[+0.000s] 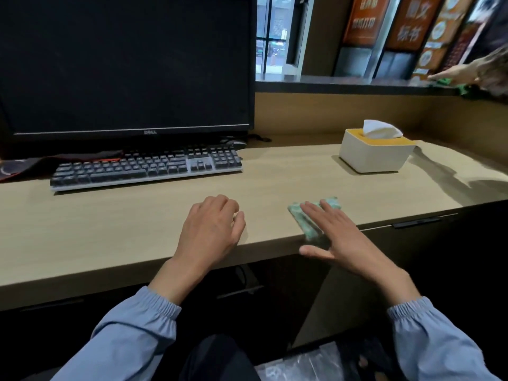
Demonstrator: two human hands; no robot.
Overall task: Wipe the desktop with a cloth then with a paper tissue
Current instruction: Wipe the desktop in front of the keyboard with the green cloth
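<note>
Right hand (341, 237): flat, palm down, fingers straight and spread on the cloth (313, 220). Nothing curls round it, so we log this as pressing, not gripping. The thumb juts left, past the front edge of the desk (110, 229) and off the cloth.

Cloth: green, patterned, folded into a small pad. It lies right of centre in the frame, at the desk's front edge. Its far corner and left side show beyond the fingers; the rest is under the hand.

Left hand (211, 226): just left of the cloth, not touching it. It rests on the desk, knuckles up, fingers loosely curled under. We see nothing in it.

Sleeves (143, 320): blue, elastic cuffs, coming in from the bottom of the frame.

Further back, right of centre: a box (376, 158), white with a yellow top, stands on the desk well apart from the cloth. A white tissue (380, 129) sticks up out of it.

Left half: a keyboard (145, 167) with dark keys, set slightly askew. Behind it a monitor (123, 64), screen dark, fills the upper left.

Upper right: a dark ledge (343, 85) runs above the desk's back panel. Another person's hand (453, 72) reaches onto it from the right edge, beside a green object (470, 90). This is too blurred for us to tell more.
</note>
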